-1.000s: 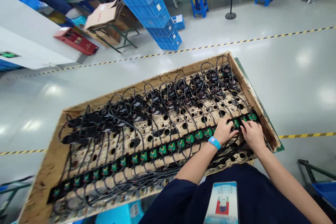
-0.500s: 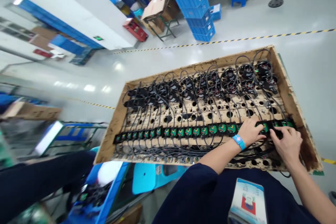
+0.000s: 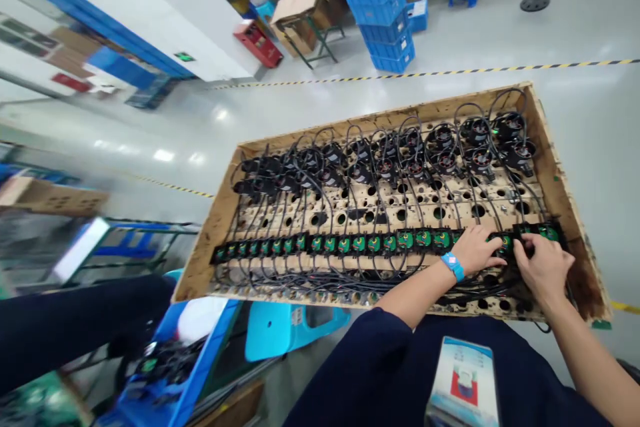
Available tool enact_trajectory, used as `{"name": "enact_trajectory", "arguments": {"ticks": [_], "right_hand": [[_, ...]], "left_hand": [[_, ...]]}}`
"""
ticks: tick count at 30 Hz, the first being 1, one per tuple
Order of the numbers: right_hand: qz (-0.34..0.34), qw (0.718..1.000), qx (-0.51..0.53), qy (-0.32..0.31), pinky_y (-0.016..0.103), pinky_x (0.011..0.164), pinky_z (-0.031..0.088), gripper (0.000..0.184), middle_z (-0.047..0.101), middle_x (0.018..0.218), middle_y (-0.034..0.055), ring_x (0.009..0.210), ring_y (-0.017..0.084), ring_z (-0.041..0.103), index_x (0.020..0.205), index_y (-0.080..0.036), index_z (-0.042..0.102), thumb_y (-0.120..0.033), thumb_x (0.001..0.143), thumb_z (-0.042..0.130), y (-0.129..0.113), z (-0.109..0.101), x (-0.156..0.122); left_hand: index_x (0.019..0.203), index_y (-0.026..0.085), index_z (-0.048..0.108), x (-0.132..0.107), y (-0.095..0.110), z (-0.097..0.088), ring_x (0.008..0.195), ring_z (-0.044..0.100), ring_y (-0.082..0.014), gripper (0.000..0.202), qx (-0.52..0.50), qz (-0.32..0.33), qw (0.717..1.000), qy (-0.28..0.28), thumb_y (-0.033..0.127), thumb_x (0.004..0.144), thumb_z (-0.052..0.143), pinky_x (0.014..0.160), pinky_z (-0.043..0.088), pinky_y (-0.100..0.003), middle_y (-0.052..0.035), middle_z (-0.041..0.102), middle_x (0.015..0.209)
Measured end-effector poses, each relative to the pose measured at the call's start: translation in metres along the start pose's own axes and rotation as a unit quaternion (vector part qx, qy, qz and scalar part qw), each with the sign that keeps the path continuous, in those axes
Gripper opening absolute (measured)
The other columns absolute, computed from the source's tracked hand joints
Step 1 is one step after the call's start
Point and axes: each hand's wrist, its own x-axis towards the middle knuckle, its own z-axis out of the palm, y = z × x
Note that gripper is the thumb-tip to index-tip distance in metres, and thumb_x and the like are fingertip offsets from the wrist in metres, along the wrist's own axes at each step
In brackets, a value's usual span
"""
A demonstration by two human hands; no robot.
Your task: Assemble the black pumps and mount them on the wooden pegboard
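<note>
Touching the circuit-board row (image 3: pixel 389 243), both hands (image 3: pixel 475 250) (image 3: pixel 544 267)

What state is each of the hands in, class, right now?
Left hand: bent over the boards; whether it grips anything cannot be told.
Right hand: curled by the rightmost boards; grip unclear.

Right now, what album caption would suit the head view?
Left hand and right hand at a row of green boards in a wooden tray, black cabled units beyond.

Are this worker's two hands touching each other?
Apart. The head view shows a gap between the left hand and right hand, with part of a green board visible there.
</note>
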Motion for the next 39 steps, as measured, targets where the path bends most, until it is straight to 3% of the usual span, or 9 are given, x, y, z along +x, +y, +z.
{"name": "enact_trajectory", "arguments": {"ticks": [3,6,8,11,18,21,24,29,39], "right_hand": [[-0.022,0.999,-0.033,0.009,0.041,0.080,0.026,0.032,0.069,0.084,0.0078,0.084,0.025,0.055,0.104,-0.018,0.065,-0.044,0.095,0.049,0.003,-0.001,-0.001],[-0.041,0.998,-0.049,0.027,0.043,0.086,0.027,0.037,0.070,0.085,0.0090,0.084,0.026,0.056,0.108,-0.017,0.066,-0.047,0.097,0.048,0.011,0.001,-0.007],[-0.051,0.997,-0.046,0.039,0.044,0.090,0.027,0.039,0.070,0.085,0.0093,0.084,0.026,0.057,0.111,-0.016,0.067,-0.048,0.097,0.048,0.017,0.003,-0.011],[-0.078,0.995,-0.044,0.054,0.045,0.091,0.029,0.044,0.070,0.084,0.0105,0.082,0.027,0.058,0.113,-0.014,0.068,-0.049,0.097,0.047,0.026,0.008,-0.017],[-0.080,0.993,-0.045,0.072,0.043,0.084,0.031,0.052,0.068,0.083,0.0109,0.082,0.029,0.056,0.123,-0.014,0.067,-0.054,0.097,0.046,0.032,0.015,-0.018],[-0.106,0.993,-0.024,0.038,0.041,0.082,0.031,0.053,0.069,0.088,0.0092,0.084,0.027,0.056,0.133,-0.015,0.060,-0.051,0.097,0.047,0.026,0.008,-0.016],[-0.128,0.992,-0.019,0.011,0.040,0.086,0.032,0.046,0.070,0.096,0.0092,0.090,0.024,0.057,0.136,-0.017,0.058,-0.042,0.100,0.047,0.021,0.002,-0.013],[-0.112,0.993,-0.037,0.007,0.041,0.090,0.031,0.040,0.071,0.102,0.0088,0.095,0.023,0.057,0.138,-0.021,0.057,-0.035,0.101,0.049,0.016,0.000,-0.014],[-0.082,0.996,-0.021,0.009,0.043,0.093,0.030,0.035,0.071,0.101,0.0075,0.095,0.023,0.057,0.134,-0.023,0.060,-0.030,0.101,0.050,-0.003,-0.010,-0.011]], "left_hand": [[0.135,0.027,0.058,-0.027,0.000,-0.018,0.140,0.040,-0.0323,0.074,-0.002,-0.030,0.998,0.047,0.078,0.082,0.050,0.114,0.036,-0.049,-0.0116,0.049,0.148],[0.151,0.032,0.040,-0.072,-0.018,-0.035,0.152,0.020,-0.0385,0.090,0.030,-0.170,0.980,0.099,0.082,0.077,0.051,0.120,0.021,-0.061,-0.0102,0.031,0.163],[0.155,0.030,0.034,-0.099,-0.036,-0.039,0.152,0.016,-0.0419,0.095,0.053,-0.251,0.962,0.096,0.081,0.076,0.054,0.119,0.020,-0.065,-0.0136,0.026,0.165],[0.155,0.028,0.034,-0.117,-0.061,-0.035,0.152,0.019,-0.0403,0.095,0.060,-0.274,0.957,0.066,0.079,0.078,0.054,0.119,0.023,-0.064,-0.0152,0.028,0.164],[0.153,0.032,0.038,-0.099,-0.075,-0.039,0.152,0.020,-0.0382,0.086,0.061,-0.289,0.952,0.075,0.079,0.082,0.048,0.120,0.020,-0.064,-0.0115,0.029,0.164],[0.155,0.027,0.035,-0.083,-0.056,-0.040,0.152,0.016,-0.0432,0.098,0.055,-0.269,0.958,0.085,0.083,0.076,0.051,0.119,0.015,-0.069,-0.0153,0.027,0.164],[0.155,0.026,0.034,-0.051,-0.029,-0.030,0.150,0.021,-0.0407,0.103,0.034,-0.160,0.984,0.074,0.086,0.074,0.051,0.121,0.012,-0.065,-0.0147,0.030,0.163],[0.148,0.022,0.044,-0.002,0.003,-0.007,0.127,0.049,-0.0343,0.087,0.036,-0.094,0.995,0.019,0.079,0.082,0.049,0.109,0.037,-0.052,-0.0152,0.055,0.139],[0.139,0.017,0.049,-0.006,0.001,-0.008,0.113,0.052,-0.0292,0.075,0.058,-0.105,0.993,-0.006,0.070,0.086,0.054,0.098,0.042,-0.045,-0.0123,0.057,0.127]]}}
